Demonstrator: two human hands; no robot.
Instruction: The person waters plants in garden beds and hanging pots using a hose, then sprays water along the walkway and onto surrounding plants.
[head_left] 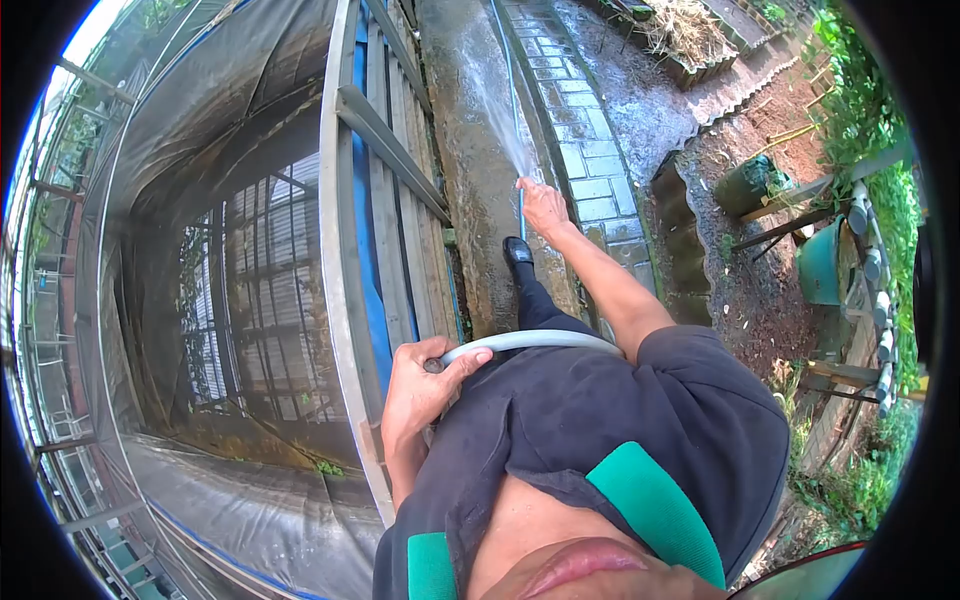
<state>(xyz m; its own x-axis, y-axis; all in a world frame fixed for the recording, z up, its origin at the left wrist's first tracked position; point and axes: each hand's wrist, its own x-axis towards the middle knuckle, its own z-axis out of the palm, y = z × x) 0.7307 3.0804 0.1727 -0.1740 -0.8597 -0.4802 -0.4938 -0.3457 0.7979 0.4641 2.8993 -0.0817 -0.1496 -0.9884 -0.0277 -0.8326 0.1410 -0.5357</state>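
My left hand (pixel 425 390) is closed round a light grey hose (pixel 540 338), which curves across the front of my dark shirt to my right side. A small dark round piece shows between the fingers. Stretched out ahead, my right hand (pixel 545 207) is closed on a water hose, mostly hidden by the fingers. A white water spray (pixel 497 110) fans forward from its fingertips onto the wet concrete path (pixel 480 260). Along the path runs a thin blue hose (pixel 508 60), passing under or behind the right hand. One black boot (pixel 517 250) stands just below that hand.
To the left, a metal-and-wood frame (pixel 335 200) edges a dark-lined tank of water (pixel 260 300). Wet paving blocks (pixel 595 165) line the path's right. Farther right are corrugated edging sheets (pixel 685 215), a dark pot (pixel 745 185), a teal container (pixel 825 262) and plants.
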